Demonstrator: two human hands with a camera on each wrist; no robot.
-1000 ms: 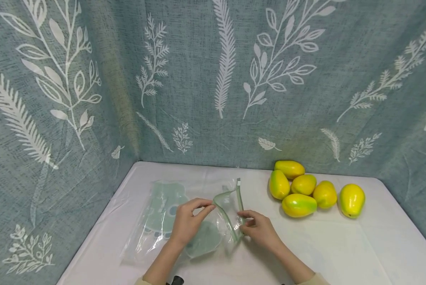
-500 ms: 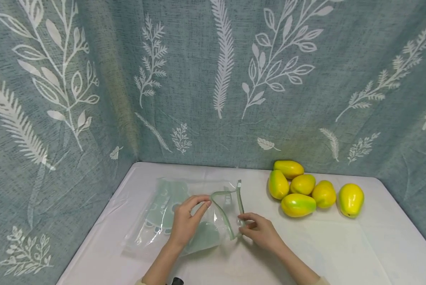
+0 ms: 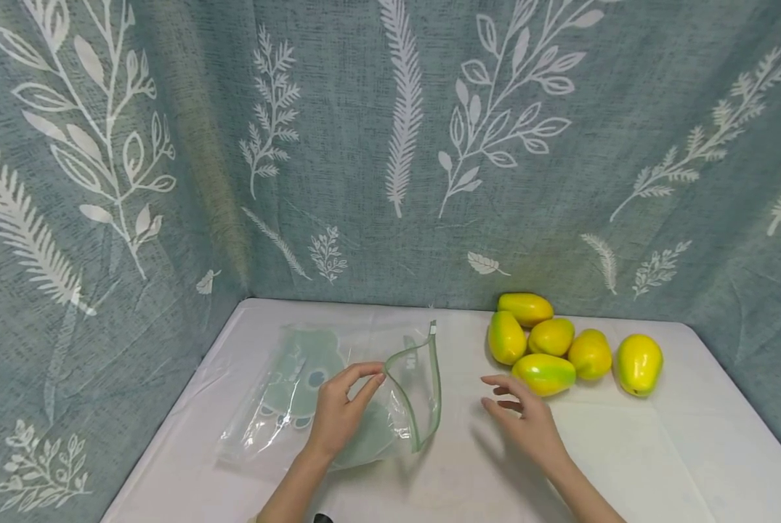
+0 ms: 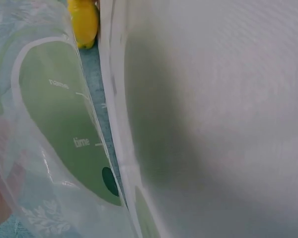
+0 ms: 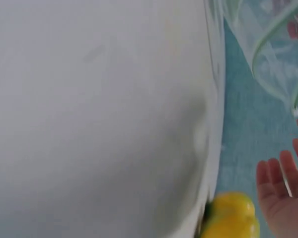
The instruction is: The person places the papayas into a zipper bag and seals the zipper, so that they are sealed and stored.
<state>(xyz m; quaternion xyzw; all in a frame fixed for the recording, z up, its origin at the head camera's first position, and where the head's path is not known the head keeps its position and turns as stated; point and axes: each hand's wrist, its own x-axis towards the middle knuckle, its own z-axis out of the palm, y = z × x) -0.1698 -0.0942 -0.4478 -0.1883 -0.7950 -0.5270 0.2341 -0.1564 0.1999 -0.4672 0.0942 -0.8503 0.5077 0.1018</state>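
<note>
My left hand (image 3: 341,407) pinches the green-edged rim of a clear zip bag (image 3: 298,385) between thumb and forefinger. The bag's mouth gapes toward the right. In the left wrist view its green printed label (image 4: 64,119) reads "name" and "time", with part of the hand visible through the plastic at the left edge. My right hand (image 3: 524,421) is in the air right of the bag, fingers spread and holding nothing. Just beyond it lies the nearest yellow-green mango (image 3: 544,374). The right wrist view shows the fingers (image 5: 278,181) apart from the bag, beside a blurred mango (image 5: 231,218).
Several more mangoes (image 3: 589,354) are bunched at the back right of the white-covered table (image 3: 442,487). One mango (image 3: 639,365) lies slightly apart on the right. A blue-green leaf-patterned curtain (image 3: 357,160) surrounds the back and sides.
My right hand has let go of the bag's rim and moved right, toward the mangoes. My left hand still pinches the rim, and the bag's mouth has become rounder.
</note>
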